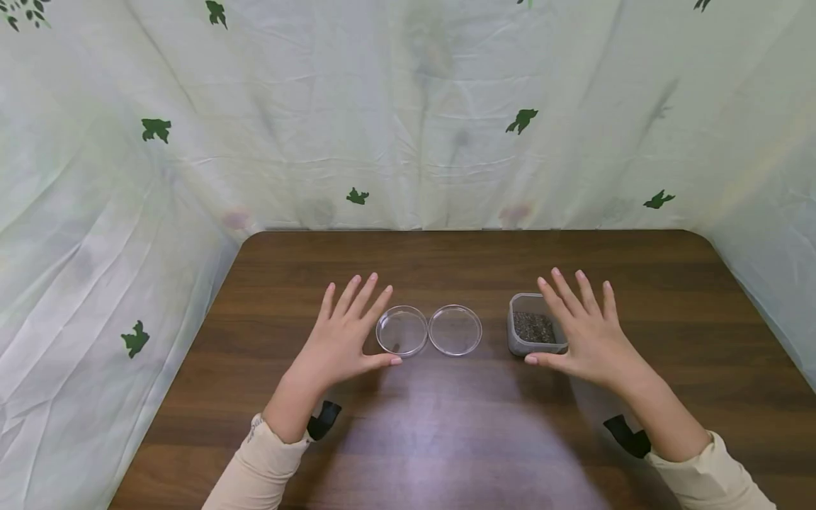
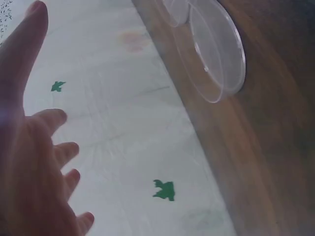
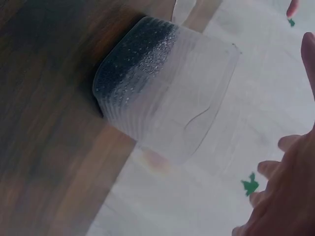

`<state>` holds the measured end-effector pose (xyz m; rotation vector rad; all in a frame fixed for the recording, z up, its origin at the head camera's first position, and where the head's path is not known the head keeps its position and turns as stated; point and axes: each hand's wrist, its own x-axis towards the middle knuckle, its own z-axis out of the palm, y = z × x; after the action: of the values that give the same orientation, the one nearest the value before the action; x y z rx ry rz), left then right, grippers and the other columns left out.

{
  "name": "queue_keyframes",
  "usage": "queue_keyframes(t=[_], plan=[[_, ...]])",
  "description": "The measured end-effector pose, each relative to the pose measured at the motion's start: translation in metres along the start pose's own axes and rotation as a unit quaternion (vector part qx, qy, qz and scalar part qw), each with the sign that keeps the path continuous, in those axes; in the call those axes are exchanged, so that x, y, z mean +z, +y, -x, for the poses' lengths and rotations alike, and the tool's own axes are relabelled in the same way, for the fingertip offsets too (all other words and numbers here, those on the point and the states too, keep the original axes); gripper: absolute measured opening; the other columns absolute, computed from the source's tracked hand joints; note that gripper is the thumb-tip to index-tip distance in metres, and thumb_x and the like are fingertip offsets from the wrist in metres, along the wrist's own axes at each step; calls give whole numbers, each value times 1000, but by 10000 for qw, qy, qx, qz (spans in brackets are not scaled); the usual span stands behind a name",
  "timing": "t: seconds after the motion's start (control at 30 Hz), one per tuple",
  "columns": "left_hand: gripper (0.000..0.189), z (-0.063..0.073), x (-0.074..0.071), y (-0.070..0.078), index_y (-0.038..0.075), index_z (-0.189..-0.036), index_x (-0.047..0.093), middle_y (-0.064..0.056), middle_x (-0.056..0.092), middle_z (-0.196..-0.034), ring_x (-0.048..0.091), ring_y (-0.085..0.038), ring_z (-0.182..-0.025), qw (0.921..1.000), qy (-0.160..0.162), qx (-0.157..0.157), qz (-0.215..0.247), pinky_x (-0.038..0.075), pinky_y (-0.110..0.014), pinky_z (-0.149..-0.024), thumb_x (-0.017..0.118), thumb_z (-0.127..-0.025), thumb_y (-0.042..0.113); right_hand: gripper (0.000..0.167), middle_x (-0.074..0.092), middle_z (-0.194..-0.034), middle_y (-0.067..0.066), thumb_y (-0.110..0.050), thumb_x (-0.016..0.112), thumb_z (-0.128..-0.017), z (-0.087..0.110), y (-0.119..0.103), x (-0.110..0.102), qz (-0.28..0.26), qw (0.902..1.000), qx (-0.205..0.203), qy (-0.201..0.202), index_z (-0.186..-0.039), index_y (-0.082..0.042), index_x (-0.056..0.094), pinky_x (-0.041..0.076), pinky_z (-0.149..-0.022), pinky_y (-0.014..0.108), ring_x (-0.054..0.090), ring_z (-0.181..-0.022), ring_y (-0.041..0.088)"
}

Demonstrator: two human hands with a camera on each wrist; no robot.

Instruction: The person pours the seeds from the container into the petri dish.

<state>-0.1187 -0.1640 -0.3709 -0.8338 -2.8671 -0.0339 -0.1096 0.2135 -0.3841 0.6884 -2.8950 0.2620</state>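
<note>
Two clear round petri dish halves stand side by side in the middle of the table: a left dish and a right dish. My left hand is held with fingers spread just left of them, holding nothing. To the right is a clear plastic tub, partly filled with dark grains that look like soil or seeds. My right hand hovers by its right side, fingers spread, overlapping the tub's edge in the head view. The right wrist view shows the dark layer along the tub's bottom.
The brown wooden table has rounded far corners. A pale curtain with green leaf shapes hangs behind it and along both sides. Each wrist carries a black strap below a cream sleeve.
</note>
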Motion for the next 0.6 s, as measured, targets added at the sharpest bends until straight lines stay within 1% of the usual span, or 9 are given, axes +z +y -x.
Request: queue_keyframes(t=[0.1, 0.17, 0.3, 0.4, 0.47, 0.6], plan=[[102, 0, 6, -1, 14, -144, 19, -10, 12, -148, 3, -27, -134, 9996, 218, 109, 128, 4, -53, -103, 46, -68, 77, 111, -5, -150, 4, -67, 61, -67, -1, 4, 2, -250, 9996, -55, 120, -146, -15, 2, -9, -100, 55, -8, -133, 31], [104, -1, 11, -2, 12, -144, 19, -11, 13, -148, 6, -27, -134, 9988, 365, 152, 281, 6, -51, -104, 49, -68, 75, 113, -2, -150, 5, -64, 65, -66, -2, 7, 4, -521, 9984, -70, 195, -145, -14, 1, -8, -102, 53, -5, -134, 31], [106, -2, 24, -2, 8, -144, 15, -11, 14, -147, 10, -28, -134, 9955, 663, 128, 670, 9, -48, -105, 52, -69, 73, 117, 6, -149, 11, -54, 74, -63, -3, 14, 10, -1141, 9925, -111, 418, -145, -11, 2, -2, -105, 47, 2, -134, 30], [108, -3, 36, -1, 5, -144, 13, -14, 17, -146, 15, -31, -132, 9913, 904, 113, 945, 13, -46, -105, 56, -69, 70, 120, 10, -148, 14, -45, 80, -60, -3, 19, 15, -1671, 9843, -65, 560, -145, -10, 3, 4, -106, 46, 5, -134, 31], [109, -3, 43, 0, 3, -143, 12, -15, 18, -145, 16, -31, -131, 9886, 1019, 68, 1103, 14, -45, -105, 58, -68, 68, 121, 10, -148, 15, -39, 83, -58, -2, 21, 19, -2090, 9763, 85, 550, -145, -13, 2, 9, -104, 50, 6, -133, 32], [113, -4, 56, 3, 2, -143, 10, -15, 16, -146, 13, -26, -133, 9835, 1126, -173, 1403, 13, -38, -106, 65, -66, 63, 123, 8, -148, 12, -34, 85, -57, 0, 25, 27, -2749, 9592, 463, 482, -145, -22, 0, 18, -97, 59, 10, -132, 34]])
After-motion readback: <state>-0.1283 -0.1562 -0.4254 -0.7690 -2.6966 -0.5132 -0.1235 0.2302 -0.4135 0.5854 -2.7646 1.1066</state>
